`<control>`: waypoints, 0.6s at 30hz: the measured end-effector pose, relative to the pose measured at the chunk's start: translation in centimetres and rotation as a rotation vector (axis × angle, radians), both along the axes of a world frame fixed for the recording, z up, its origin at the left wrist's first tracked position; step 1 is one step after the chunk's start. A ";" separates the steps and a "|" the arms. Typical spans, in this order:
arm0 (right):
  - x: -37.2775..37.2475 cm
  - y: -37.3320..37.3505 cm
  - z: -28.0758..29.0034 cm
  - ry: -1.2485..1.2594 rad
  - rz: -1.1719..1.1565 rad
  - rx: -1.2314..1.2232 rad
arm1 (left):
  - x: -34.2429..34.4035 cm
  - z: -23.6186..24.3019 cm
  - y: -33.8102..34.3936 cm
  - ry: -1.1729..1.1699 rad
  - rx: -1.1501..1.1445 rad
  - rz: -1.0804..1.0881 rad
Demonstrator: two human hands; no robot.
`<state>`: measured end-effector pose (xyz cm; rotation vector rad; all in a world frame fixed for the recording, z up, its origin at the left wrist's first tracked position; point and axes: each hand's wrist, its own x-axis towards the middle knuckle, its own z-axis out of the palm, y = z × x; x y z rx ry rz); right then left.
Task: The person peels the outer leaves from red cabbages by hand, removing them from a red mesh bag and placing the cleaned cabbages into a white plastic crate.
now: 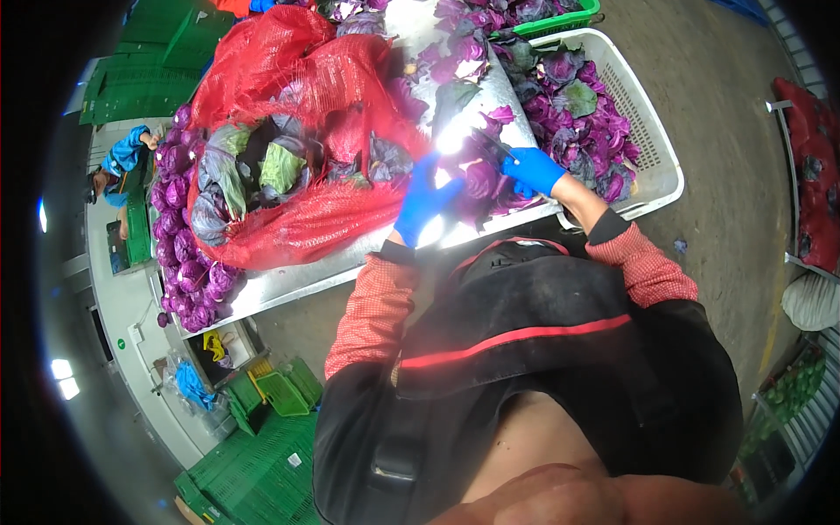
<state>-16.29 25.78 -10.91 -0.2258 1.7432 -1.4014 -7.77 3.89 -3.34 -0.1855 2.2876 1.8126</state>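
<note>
My left hand (424,197), in a blue glove, is raised at the table edge (350,241) with fingers apart, beside the red mesh sack (297,227) holding heads with green and dusky outer leaves (282,166). My right hand (535,171), also gloved in blue, grips a dark-bladed knife (492,150) by the loose purple cabbage leaves (481,179) on the metal surface. Just right of it is a white crate (661,149) full of purple and dark leaves (573,122).
Purple cabbages (188,271) are piled at the table's left end. Another person's blue sleeve (127,153) shows at far left. Green crates (254,472) stand lower left, a green crate (560,22) sits behind the white one, and red sacks (809,175) lie on a rack at right.
</note>
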 end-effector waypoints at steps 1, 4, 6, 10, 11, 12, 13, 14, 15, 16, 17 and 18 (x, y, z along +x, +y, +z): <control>0.7 -0.3 1.4 0.026 -0.051 0.014 | -0.3 0.8 -0.2 -0.091 0.044 0.015; 2.3 -2.0 8.7 0.379 -0.166 0.016 | -0.9 0.9 -0.4 -0.035 0.049 -0.046; 3.2 -3.0 10.3 0.761 -0.167 0.002 | -0.8 0.2 -0.8 0.005 0.049 -0.081; 1.6 -1.3 6.1 0.777 -0.254 0.263 | -1.3 2.4 -0.4 -0.157 0.115 -0.108; 0.5 -0.6 4.6 0.569 -0.278 0.323 | -1.2 3.5 -0.3 -0.234 0.144 -0.089; -0.2 -0.2 2.6 0.532 -0.319 0.305 | -0.6 2.6 -1.1 -0.244 0.098 -0.040; -0.5 -0.3 2.4 0.494 -0.360 0.293 | -0.2 2.2 -1.5 -0.181 0.101 -0.059; -0.6 -0.5 2.2 0.545 -0.335 0.285 | 0.3 1.9 -1.8 -0.118 0.104 -0.080; -0.5 -0.9 2.0 0.597 -0.311 0.277 | 0.6 1.6 -2.1 -0.055 0.106 -0.101; 0.1 -1.4 2.5 0.637 -0.283 0.273 | -0.6 3.6 -1.5 -0.199 0.061 -0.176; 0.3 -1.9 4.2 0.667 -0.260 0.185 | -0.8 3.9 -1.1 -0.148 0.018 -0.159; 0.3 -2.3 6.1 0.695 -0.236 0.096 | -0.9 4.0 -0.4 -0.097 -0.025 -0.142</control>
